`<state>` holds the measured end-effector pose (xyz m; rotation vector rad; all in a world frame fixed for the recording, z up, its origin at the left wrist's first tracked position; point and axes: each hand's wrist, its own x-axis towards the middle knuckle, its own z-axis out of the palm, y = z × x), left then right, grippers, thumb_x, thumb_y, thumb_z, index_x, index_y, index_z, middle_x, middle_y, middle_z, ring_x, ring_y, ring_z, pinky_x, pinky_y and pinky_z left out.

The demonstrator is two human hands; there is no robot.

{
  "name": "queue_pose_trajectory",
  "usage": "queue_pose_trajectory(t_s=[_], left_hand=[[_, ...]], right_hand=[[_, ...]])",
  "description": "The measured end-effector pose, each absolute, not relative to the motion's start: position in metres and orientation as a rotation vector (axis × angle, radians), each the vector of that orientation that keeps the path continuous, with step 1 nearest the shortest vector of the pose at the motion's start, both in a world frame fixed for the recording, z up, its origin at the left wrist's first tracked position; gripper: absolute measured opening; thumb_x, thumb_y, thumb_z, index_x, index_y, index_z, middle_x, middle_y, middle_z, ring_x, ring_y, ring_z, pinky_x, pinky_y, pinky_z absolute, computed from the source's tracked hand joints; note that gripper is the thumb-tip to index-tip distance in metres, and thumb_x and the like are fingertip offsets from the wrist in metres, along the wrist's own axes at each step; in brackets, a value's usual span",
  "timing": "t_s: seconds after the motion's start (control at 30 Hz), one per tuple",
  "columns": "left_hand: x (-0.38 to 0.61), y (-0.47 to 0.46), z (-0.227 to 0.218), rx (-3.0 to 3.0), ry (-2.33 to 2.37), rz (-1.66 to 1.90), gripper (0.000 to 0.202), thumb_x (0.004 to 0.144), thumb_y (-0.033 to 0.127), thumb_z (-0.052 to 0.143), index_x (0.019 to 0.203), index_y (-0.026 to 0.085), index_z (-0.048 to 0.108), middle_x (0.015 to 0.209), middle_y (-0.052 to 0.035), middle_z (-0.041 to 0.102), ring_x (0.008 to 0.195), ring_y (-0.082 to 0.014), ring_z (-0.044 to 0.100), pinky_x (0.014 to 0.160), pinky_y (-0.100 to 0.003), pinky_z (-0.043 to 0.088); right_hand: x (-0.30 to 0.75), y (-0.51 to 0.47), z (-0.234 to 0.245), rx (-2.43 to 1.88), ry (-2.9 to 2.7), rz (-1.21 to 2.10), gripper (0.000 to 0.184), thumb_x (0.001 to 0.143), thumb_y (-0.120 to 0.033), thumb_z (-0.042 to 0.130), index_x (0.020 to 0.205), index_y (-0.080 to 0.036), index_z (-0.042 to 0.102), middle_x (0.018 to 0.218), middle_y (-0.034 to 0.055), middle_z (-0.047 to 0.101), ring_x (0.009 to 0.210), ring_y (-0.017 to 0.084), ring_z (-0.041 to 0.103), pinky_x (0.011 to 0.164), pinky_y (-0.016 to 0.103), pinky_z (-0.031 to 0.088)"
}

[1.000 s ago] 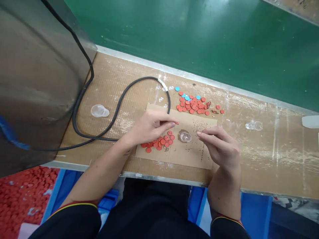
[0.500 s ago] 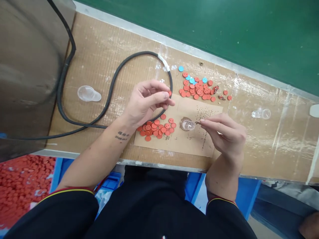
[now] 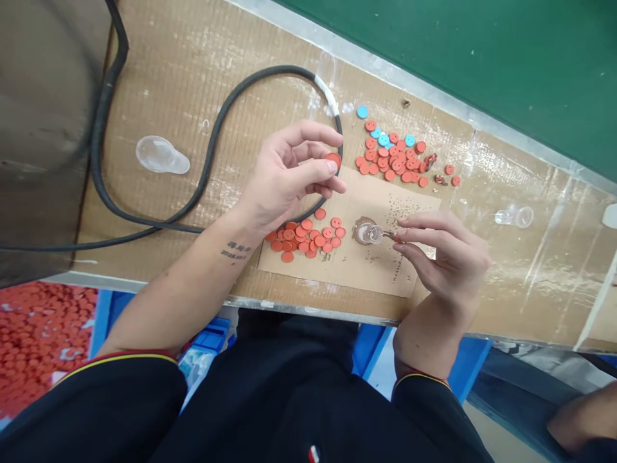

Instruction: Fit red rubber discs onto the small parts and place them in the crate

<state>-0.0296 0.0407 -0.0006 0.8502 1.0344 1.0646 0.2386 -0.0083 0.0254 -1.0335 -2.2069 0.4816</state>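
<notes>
Left hand (image 3: 284,183), over the cardboard sheet's (image 3: 351,275) far left corner, pinches an orange disc (image 3: 333,158) by its rim; the disc looks light, thin and probably slightly flexible. Right hand (image 3: 446,257), fingertips closed, nips a small metal part (image 3: 388,235) beside a clear cup (image 3: 367,231) mid-sheet.

A single camera on the person's head looks forward and steeply down, close to the work. The tabletop (image 3: 193,83) slants across the frame. The left hand (image 3: 289,173) and right hand (image 3: 448,257) sit mid-frame, with the lap (image 3: 289,399) below and a green surface (image 3: 457,51) on top.
</notes>
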Motion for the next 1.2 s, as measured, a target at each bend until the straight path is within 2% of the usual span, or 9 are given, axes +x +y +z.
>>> queue_pose_trajectory(t_s=[0.27, 0.47, 0.7, 0.93, 1.1, 1.2], left_hand=[[-0.0284, 0.0421, -0.002, 0.804, 1.025, 1.074, 0.017, 0.08, 0.008, 0.069, 0.083, 0.019, 0.056, 0.072, 0.0058, 0.062, 0.07, -0.0134, 0.076, 0.062, -0.022, 0.055], [-0.0308, 0.042, -0.0021, 0.84, 1.093, 1.069, 0.017, 0.081, 0.008, 0.072, 0.086, 0.019, 0.06, 0.069, 0.0062, 0.06, 0.069, -0.0128, 0.073, 0.065, -0.024, 0.058], [-0.0308, 0.0429, -0.0008, 0.834, 1.121, 1.094, 0.016, 0.082, 0.005, 0.068, 0.086, 0.019, 0.063, 0.075, 0.0044, 0.062, 0.073, -0.0144, 0.075, 0.067, -0.026, 0.06], [-0.0295, 0.043, -0.0029, 0.828, 1.099, 1.11, 0.016, 0.081, 0.005, 0.073, 0.085, 0.019, 0.066, 0.073, 0.0044, 0.063, 0.075, -0.0146, 0.075, 0.073, -0.028, 0.064], [-0.0308, 0.0432, 0.0022, 0.773, 1.055, 1.072, 0.009, 0.089, 0.01, 0.07, 0.084, 0.018, 0.069, 0.073, 0.0032, 0.065, 0.076, -0.0157, 0.076, 0.072, -0.028, 0.062], [-0.0319, 0.0439, 0.0044, 0.738, 1.028, 1.077, 0.014, 0.091, 0.006, 0.064, 0.082, 0.017, 0.069, 0.074, 0.0027, 0.066, 0.073, -0.0146, 0.076, 0.071, -0.026, 0.061]], right_hand=[[0.2353, -0.0103, 0.0255, -1.085, -2.242, 0.569, 0.014, 0.093, -0.016, 0.079, 0.098, -0.029, 0.078, 0.094, 0.0015, 0.085, 0.079, 0.023, 0.082, 0.07, 0.037, 0.067], [0.2352, -0.0087, 0.0256, -1.077, -2.265, 0.555, 0.019, 0.092, -0.016, 0.08, 0.101, -0.032, 0.079, 0.092, -0.0002, 0.085, 0.077, 0.022, 0.081, 0.07, 0.037, 0.067], [0.2356, -0.0091, 0.0236, -1.142, -2.28, 0.538, 0.008, 0.093, -0.024, 0.081, 0.097, -0.031, 0.078, 0.088, 0.0004, 0.084, 0.074, 0.024, 0.081, 0.068, 0.04, 0.067], [0.2345, -0.0078, 0.0246, -1.07, -2.301, 0.524, 0.014, 0.092, -0.017, 0.081, 0.098, -0.03, 0.078, 0.089, 0.0003, 0.085, 0.075, 0.022, 0.081, 0.069, 0.037, 0.066], [0.2335, -0.0073, 0.0249, -1.134, -2.31, 0.535, 0.01, 0.093, -0.022, 0.081, 0.098, -0.03, 0.078, 0.089, 0.0007, 0.085, 0.075, 0.023, 0.081, 0.069, 0.039, 0.067], [0.2336, -0.008, 0.0254, -1.11, -2.288, 0.553, 0.012, 0.092, -0.019, 0.081, 0.098, -0.03, 0.078, 0.089, 0.0007, 0.085, 0.075, 0.022, 0.081, 0.069, 0.037, 0.067]])
